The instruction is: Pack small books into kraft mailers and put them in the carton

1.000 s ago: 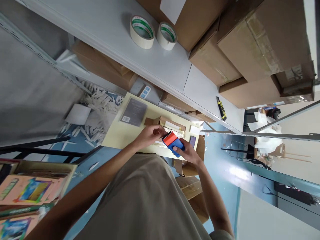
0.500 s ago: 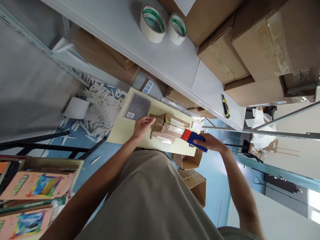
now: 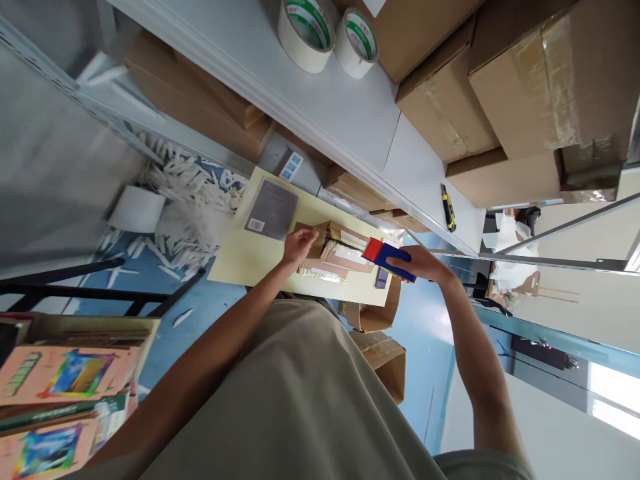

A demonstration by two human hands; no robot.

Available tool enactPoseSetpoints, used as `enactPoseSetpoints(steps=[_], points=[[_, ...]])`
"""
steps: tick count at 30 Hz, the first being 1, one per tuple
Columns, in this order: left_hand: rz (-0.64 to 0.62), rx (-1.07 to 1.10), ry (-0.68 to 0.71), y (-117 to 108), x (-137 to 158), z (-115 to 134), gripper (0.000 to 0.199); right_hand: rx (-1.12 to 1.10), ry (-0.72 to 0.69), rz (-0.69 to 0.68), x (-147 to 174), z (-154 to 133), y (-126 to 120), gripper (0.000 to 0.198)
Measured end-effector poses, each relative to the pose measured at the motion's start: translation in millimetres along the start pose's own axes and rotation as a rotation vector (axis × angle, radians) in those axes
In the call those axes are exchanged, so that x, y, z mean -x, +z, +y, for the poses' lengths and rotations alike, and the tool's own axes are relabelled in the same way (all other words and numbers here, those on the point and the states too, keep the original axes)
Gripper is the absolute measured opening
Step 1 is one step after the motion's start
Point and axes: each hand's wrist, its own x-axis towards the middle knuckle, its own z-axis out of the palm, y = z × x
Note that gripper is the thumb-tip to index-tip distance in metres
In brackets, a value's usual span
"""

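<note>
A small cardboard box (image 3: 350, 241) lies on the pale yellow board (image 3: 227, 263), with shiny clear tape across it. My left hand (image 3: 299, 245) is at the box's left end, its thumb and fingers pinched together; what they hold is too small to make out. In my right hand (image 3: 423, 262) is a blue and red tape dispenser (image 3: 393, 259), its red end close to the box's right end. A flat piece of cardboard (image 3: 325, 270) with shiny tape lies on the near side of the box. Close below the dispenser lies a dark phone-like object (image 3: 381, 277).
A grey flat package (image 3: 273, 208) lies on the board's left. Above, the shelf (image 3: 350, 127) carries two tape rolls (image 3: 306, 37), a yellow-black utility knife (image 3: 448, 208) and large cartons (image 3: 525, 100). Open boxes (image 3: 383, 353) stand on the floor; a crate of books (image 3: 65, 373) is lower left.
My left hand has slid right along the box's left end, fingers still pinched. The tape dispenser has shifted slightly up and away, uncovering more of the dark phone-like object. The view has shifted a little.
</note>
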Motion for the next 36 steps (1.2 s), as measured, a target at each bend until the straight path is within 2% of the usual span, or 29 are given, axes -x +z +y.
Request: enactPoseSetpoints(steps=[4, 8, 13, 16, 18, 21, 24, 27, 31, 33, 36], points=[[0.032, -0.064, -0.034, 7, -9, -13, 0.031, 0.08, -0.023, 0.048, -8, -6, 0, 0.071], [0.089, -0.113, -0.1, 17, -12, -20, 0.019, 0.149, -0.063, 0.111, -11, -28, 2, 0.071], [0.13, -0.231, -0.044, 25, -5, -27, 0.026, 0.122, -0.084, 0.113, -7, -58, 4, 0.066], [0.181, -0.393, 0.018, 22, 2, -34, 0.032, 0.112, -0.084, 0.081, -3, -71, 5, 0.065], [0.197, -0.481, 0.013, 16, 7, -38, 0.043, 0.114, -0.092, 0.068, -1, -77, 4, 0.065], [0.116, -0.492, 0.036, 6, 14, -36, 0.055, 0.14, -0.096, 0.058, 2, -81, 2, 0.066], [-0.036, -0.423, 0.248, 4, 18, -20, 0.071, 0.235, -0.101, 0.057, 4, -81, -1, 0.067], [-0.196, -0.509, 0.452, 11, 17, 4, 0.085, 0.332, -0.12, 0.053, 4, -83, -2, 0.067], [-0.358, -0.686, 0.494, 24, 7, 24, 0.058, 0.374, -0.106, 0.039, 5, -87, 0, 0.064], [-0.377, -0.724, 0.475, 27, 4, 25, 0.045, 0.383, -0.089, 0.04, 5, -88, 2, 0.063], [-0.363, -0.742, 0.453, 26, 3, 19, 0.036, 0.406, -0.071, 0.058, 5, -84, 3, 0.064]])
